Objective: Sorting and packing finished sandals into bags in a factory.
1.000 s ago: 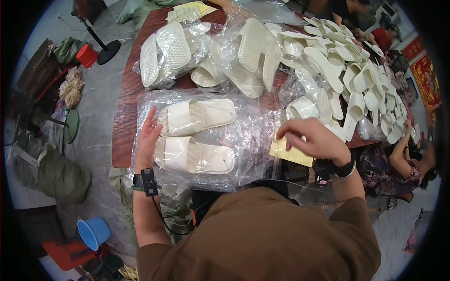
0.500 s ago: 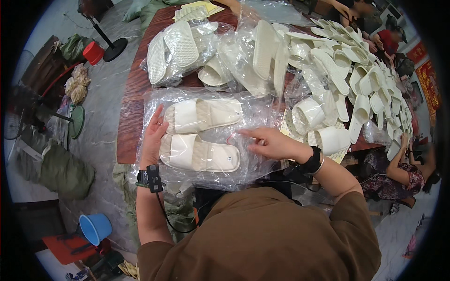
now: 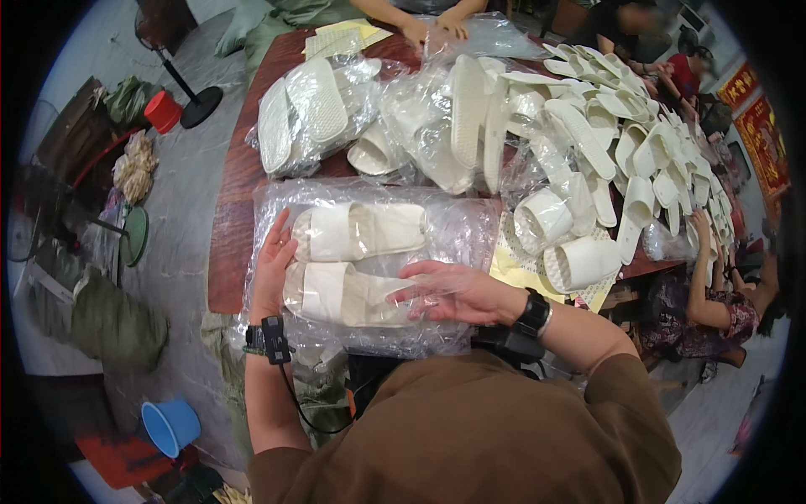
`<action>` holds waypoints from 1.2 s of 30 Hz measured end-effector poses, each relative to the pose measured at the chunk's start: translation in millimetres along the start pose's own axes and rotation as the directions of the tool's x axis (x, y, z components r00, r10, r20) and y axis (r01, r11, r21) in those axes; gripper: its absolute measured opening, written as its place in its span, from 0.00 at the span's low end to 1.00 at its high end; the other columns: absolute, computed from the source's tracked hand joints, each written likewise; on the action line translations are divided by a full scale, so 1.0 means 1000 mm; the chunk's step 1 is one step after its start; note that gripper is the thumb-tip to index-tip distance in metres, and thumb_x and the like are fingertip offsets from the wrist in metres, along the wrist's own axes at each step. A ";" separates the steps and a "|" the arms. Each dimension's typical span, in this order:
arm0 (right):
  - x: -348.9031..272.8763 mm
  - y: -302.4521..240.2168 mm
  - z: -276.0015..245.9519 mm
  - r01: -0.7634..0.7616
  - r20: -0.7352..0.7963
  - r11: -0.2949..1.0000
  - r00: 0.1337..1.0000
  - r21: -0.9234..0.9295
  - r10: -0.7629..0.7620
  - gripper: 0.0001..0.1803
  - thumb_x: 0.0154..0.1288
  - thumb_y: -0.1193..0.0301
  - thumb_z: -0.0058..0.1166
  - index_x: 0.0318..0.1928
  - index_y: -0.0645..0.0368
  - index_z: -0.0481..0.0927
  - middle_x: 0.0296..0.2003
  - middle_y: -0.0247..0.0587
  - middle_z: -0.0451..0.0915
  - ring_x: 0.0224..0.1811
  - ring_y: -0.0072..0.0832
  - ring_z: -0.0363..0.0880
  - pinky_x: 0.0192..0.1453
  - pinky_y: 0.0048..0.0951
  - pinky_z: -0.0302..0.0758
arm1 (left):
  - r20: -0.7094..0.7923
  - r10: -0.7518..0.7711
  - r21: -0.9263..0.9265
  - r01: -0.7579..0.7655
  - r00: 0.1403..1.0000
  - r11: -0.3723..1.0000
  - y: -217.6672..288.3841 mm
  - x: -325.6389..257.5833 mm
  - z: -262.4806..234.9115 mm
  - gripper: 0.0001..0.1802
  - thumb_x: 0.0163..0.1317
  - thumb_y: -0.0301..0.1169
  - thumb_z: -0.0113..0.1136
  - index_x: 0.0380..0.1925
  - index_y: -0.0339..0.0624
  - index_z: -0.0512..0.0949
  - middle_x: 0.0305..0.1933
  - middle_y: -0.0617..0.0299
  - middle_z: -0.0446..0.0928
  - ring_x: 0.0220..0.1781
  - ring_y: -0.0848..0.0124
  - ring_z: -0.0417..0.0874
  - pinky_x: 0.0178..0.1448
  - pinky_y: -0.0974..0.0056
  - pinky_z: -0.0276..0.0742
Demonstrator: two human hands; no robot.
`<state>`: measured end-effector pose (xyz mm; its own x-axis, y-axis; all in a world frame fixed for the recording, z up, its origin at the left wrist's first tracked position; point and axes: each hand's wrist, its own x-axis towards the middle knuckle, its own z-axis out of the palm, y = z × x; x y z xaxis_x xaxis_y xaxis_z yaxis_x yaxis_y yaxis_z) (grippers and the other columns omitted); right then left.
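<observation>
Leftward from the yellow sheets [image 3: 537, 284], where it was a second ago, the person's right hand [image 3: 457, 292] is now reaching across the clear bag [image 3: 463, 225] to the lower slipper [image 3: 323, 294], and a co-worker's hands [image 3: 453, 25] are now showing fully at the far edge. From my spot I'm seeing the dark reddish table [image 3: 228, 252] spreading under everything. A big heap of white slippers [image 3: 659, 160] is filling its right side, and some bagged slippers [image 3: 315, 101] are lying along the far part, beyond the person's work. Flat at the near edge, the clear bag is spreading out, wrinkled and shiny. Its pair is lying side by side on the bag's left half: the upper slipper [image 3: 323, 233] farther from the person, the lower slipper nearer, both pointing their toe ends left. Yellow sheets are lying just right of the bag, partly under loose slippers. As for the hands, the left hand [image 3: 273, 262] is resting half open at the toe ends, fingers stretched upward and thumb apart, touching the bag and not clenching. The right hand is staying loosely open, fingers reaching left over the lower slipper's heel part; whether they're pinching any film there, I'm not able to tell. On the left wrist a small black device [image 3: 273, 340] is sitting
</observation>
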<state>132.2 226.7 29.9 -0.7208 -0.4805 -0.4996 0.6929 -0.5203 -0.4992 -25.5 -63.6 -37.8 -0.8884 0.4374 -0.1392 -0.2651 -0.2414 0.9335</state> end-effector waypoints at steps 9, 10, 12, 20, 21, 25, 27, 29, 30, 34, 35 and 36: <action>0.052 -0.016 -0.032 0.501 0.662 -0.531 0.732 -0.683 -0.160 0.31 0.63 0.67 0.55 0.67 0.46 0.67 0.70 0.59 0.57 0.72 0.54 0.56 0.71 0.49 0.58 | 0.016 -0.003 -0.074 0.004 1.000 0.997 -0.003 0.003 -0.005 0.33 0.67 0.20 0.49 0.73 0.43 0.56 0.67 0.55 0.69 0.63 0.69 0.74 0.64 0.66 0.71; 0.057 -0.012 -0.029 0.444 0.644 -0.579 0.740 -0.684 -0.194 0.30 0.64 0.63 0.54 0.68 0.44 0.67 0.70 0.61 0.56 0.73 0.57 0.53 0.72 0.52 0.57 | 0.018 0.005 -0.072 -0.003 1.000 0.997 -0.004 0.002 -0.007 0.33 0.67 0.20 0.49 0.73 0.43 0.56 0.67 0.55 0.69 0.63 0.69 0.74 0.64 0.66 0.71; 0.072 -0.005 -0.026 0.386 0.631 -0.626 0.742 -0.678 -0.227 0.30 0.65 0.59 0.54 0.68 0.43 0.67 0.70 0.63 0.55 0.73 0.60 0.50 0.72 0.55 0.55 | 0.002 -0.025 -0.074 0.025 1.000 0.997 -0.002 0.000 -0.006 0.33 0.67 0.20 0.49 0.73 0.43 0.56 0.67 0.55 0.68 0.63 0.69 0.74 0.64 0.66 0.72; 0.120 0.003 -0.012 0.353 0.668 -0.713 0.712 -0.607 -0.216 0.25 0.69 0.55 0.49 0.61 0.51 0.71 0.67 0.59 0.59 0.72 0.55 0.55 0.74 0.60 0.48 | -0.004 0.036 -0.025 -0.036 0.999 0.999 -0.004 0.001 -0.004 0.33 0.67 0.20 0.49 0.72 0.42 0.57 0.60 0.59 0.74 0.57 0.74 0.77 0.61 0.70 0.71; 0.122 0.003 -0.012 0.359 0.673 -0.714 0.709 -0.601 -0.210 0.25 0.69 0.55 0.49 0.61 0.51 0.71 0.67 0.59 0.59 0.72 0.55 0.55 0.74 0.60 0.48 | 0.026 0.034 -0.033 -0.034 0.999 0.999 -0.005 0.002 -0.008 0.34 0.67 0.18 0.47 0.73 0.44 0.56 0.70 0.55 0.66 0.64 0.70 0.73 0.65 0.67 0.70; 0.111 -0.001 -0.015 0.520 0.749 -0.642 0.649 -0.564 -0.133 0.17 0.70 0.61 0.46 0.52 0.57 0.75 0.63 0.50 0.68 0.72 0.44 0.58 0.76 0.57 0.45 | 0.068 0.072 -0.178 -0.059 0.995 0.982 -0.010 0.002 -0.004 0.35 0.67 0.16 0.46 0.74 0.45 0.53 0.72 0.52 0.62 0.69 0.66 0.70 0.69 0.65 0.67; 0.090 -0.008 -0.010 0.537 0.827 -0.682 0.532 -0.496 -0.182 0.12 0.70 0.63 0.46 0.46 0.57 0.75 0.53 0.47 0.75 0.65 0.42 0.67 0.77 0.51 0.47 | 0.025 0.156 -0.150 -0.150 0.987 0.977 -0.015 0.004 -0.008 0.36 0.67 0.15 0.44 0.74 0.46 0.51 0.74 0.50 0.59 0.74 0.63 0.63 0.73 0.62 0.63; 0.064 -0.012 -0.022 0.534 0.783 -0.642 0.598 -0.550 -0.174 0.12 0.70 0.63 0.46 0.44 0.58 0.74 0.48 0.47 0.75 0.61 0.43 0.69 0.76 0.50 0.49 | 0.016 0.159 -0.135 -0.156 0.987 0.978 -0.015 0.004 -0.007 0.36 0.67 0.15 0.44 0.74 0.45 0.51 0.74 0.50 0.59 0.75 0.62 0.61 0.74 0.62 0.61; 0.055 -0.013 -0.029 0.535 0.743 -0.600 0.651 -0.595 -0.157 0.12 0.71 0.63 0.45 0.42 0.58 0.74 0.44 0.47 0.75 0.57 0.44 0.71 0.75 0.49 0.52 | -0.003 0.168 -0.112 -0.167 0.986 0.980 -0.015 0.004 -0.007 0.35 0.67 0.15 0.43 0.74 0.45 0.52 0.74 0.50 0.59 0.76 0.62 0.59 0.75 0.61 0.59; 0.000 -0.026 -0.035 0.486 0.575 -0.554 0.818 -0.676 0.016 0.15 0.74 0.61 0.43 0.35 0.59 0.74 0.39 0.48 0.74 0.52 0.48 0.72 0.71 0.50 0.57 | 0.025 0.147 -0.135 -0.142 0.989 0.981 -0.019 0.002 -0.011 0.35 0.67 0.14 0.42 0.74 0.42 0.51 0.75 0.49 0.56 0.76 0.58 0.59 0.77 0.59 0.57; -0.019 -0.030 -0.036 0.475 0.567 -0.558 0.823 -0.681 0.009 0.15 0.74 0.61 0.43 0.35 0.59 0.74 0.39 0.48 0.74 0.52 0.48 0.72 0.71 0.50 0.57 | 0.036 0.147 -0.140 -0.140 0.989 0.980 -0.019 0.004 -0.009 0.35 0.67 0.14 0.42 0.74 0.42 0.51 0.75 0.49 0.56 0.76 0.58 0.59 0.77 0.59 0.57; -0.034 -0.034 -0.038 0.481 0.561 -0.489 0.828 -0.728 -0.021 0.14 0.74 0.62 0.42 0.41 0.59 0.76 0.46 0.49 0.74 0.57 0.48 0.69 0.73 0.50 0.54 | 0.043 0.160 -0.143 -0.152 0.986 0.978 -0.019 0.004 -0.010 0.34 0.67 0.14 0.42 0.74 0.41 0.51 0.75 0.49 0.56 0.76 0.57 0.59 0.77 0.58 0.57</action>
<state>134.4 287.1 37.2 -0.6226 -0.7825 -0.0061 -0.6704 0.5374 -0.5117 -27.9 -66.0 -59.4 -0.9022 0.4305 0.0261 -0.1778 -0.4264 0.8869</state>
